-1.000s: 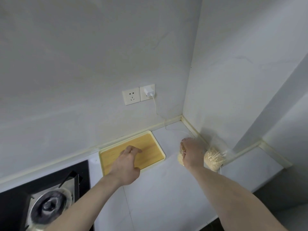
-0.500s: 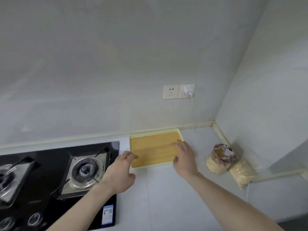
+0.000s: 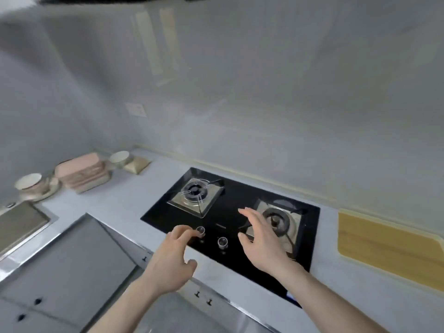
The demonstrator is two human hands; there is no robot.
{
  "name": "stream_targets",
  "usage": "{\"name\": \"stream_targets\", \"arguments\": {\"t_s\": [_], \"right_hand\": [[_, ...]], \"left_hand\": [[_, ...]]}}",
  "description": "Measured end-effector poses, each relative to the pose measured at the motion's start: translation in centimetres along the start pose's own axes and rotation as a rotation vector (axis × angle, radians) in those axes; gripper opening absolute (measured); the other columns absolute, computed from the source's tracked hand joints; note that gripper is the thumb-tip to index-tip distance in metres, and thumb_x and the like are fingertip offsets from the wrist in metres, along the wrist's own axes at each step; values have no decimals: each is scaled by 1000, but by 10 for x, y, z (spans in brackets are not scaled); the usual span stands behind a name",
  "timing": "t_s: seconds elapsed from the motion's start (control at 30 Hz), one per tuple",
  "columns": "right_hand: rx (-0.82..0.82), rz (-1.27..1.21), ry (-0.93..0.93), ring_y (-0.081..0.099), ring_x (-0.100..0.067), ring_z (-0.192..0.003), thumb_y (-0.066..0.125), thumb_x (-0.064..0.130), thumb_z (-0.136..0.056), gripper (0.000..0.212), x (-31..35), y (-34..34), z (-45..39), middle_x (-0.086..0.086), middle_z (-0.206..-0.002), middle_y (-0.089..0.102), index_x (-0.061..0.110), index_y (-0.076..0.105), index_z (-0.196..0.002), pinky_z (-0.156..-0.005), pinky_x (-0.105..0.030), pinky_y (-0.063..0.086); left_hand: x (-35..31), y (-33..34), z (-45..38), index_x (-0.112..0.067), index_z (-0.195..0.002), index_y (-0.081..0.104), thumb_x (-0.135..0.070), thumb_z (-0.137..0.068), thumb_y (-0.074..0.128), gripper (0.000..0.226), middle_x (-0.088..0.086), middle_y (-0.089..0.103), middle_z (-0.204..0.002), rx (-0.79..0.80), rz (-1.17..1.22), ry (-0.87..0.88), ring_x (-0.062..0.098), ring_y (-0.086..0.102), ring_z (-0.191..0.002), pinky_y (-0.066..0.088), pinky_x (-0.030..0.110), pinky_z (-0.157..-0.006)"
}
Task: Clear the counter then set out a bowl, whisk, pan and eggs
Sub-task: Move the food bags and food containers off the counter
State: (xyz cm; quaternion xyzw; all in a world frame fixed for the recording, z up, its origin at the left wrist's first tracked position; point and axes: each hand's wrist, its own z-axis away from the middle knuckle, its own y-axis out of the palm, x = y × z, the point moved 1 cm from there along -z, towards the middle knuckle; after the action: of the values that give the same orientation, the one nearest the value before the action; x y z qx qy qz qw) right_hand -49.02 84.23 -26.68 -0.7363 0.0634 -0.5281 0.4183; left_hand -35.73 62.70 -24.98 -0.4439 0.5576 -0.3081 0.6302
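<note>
Head view: both hands (image 3: 168,265) (image 3: 262,239) empty, fingers loosely spread over hob (image 3: 240,195).
Might bump knob (image 3: 200,230) beside left fingertips, starting gas.

Black glass hob (image 3: 242,239) with silver burner trays (image 3: 197,197) and silver knobs (image 3: 222,242). Pale grey counter (image 3: 125,203), grey wall (image 3: 264,104). Yellow wood-grain board (image 3: 389,248), cream rim. Pink stacked dishes (image 3: 83,173). White bowl (image 3: 28,182). Grey cabinet doors (image 3: 69,265).

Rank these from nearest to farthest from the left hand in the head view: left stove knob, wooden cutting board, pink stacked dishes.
1. Left stove knob, at the left hand's fingertips.
2. Pink stacked dishes, far left on the counter.
3. Wooden cutting board, far right, beyond the stove.
</note>
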Motion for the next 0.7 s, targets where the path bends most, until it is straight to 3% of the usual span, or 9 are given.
{"name": "stream_targets", "arguments": {"t_s": [0.17, 0.27, 0.4, 0.53, 0.7], "right_hand": [[146, -66, -159, 28, 1, -143, 56, 25, -99, 57, 109, 83, -23, 24, -155, 28, 35, 34, -151, -112, -10, 25], [194, -94, -195, 26, 2, -145, 56, 27, -99, 58, 137, 107, -29, 24, -156, 26, 37, 34, -152, -121, -27, 29], [304, -67, -256, 19, 6, -145, 56, 27, -98, 60, 189, 153, -41, 22, -159, 21, 37, 33, -153, -117, -18, 16], [376, -48, -315, 17, 16, -134, 57, 26, -98, 58, 226, 192, -68, 21, -157, 24, 35, 37, -151, -111, -11, 13], [444, -89, -335, 23, 8, -144, 59, 26, -96, 56, 261, 244, -114, 22, -157, 26, 37, 40, -148, -117, -18, 21]], "left_hand": [[102, -64, 68, -37, -139, 47, -26, -77, 57, 64, -22, 35, -141, -116, -2, -168, 7, 42, -130, 36, 18, -105], [130, -81, 88, -37, -137, 48, -26, -77, 60, 62, -22, 36, -139, -146, -1, -207, 7, 43, -128, 32, 15, -101], [182, -107, 124, -36, -137, 48, -24, -79, 60, 61, -21, 35, -140, -204, 9, -310, 7, 41, -129, 31, 15, -100], [226, -125, 140, -37, -138, 46, -26, -80, 61, 61, -22, 33, -142, -252, 35, -389, 7, 38, -133, 30, 16, -102], [282, -148, 131, -39, -138, 45, -25, -81, 62, 61, -24, 31, -143, -288, 52, -444, 5, 36, -133, 30, 16, -101]]}}
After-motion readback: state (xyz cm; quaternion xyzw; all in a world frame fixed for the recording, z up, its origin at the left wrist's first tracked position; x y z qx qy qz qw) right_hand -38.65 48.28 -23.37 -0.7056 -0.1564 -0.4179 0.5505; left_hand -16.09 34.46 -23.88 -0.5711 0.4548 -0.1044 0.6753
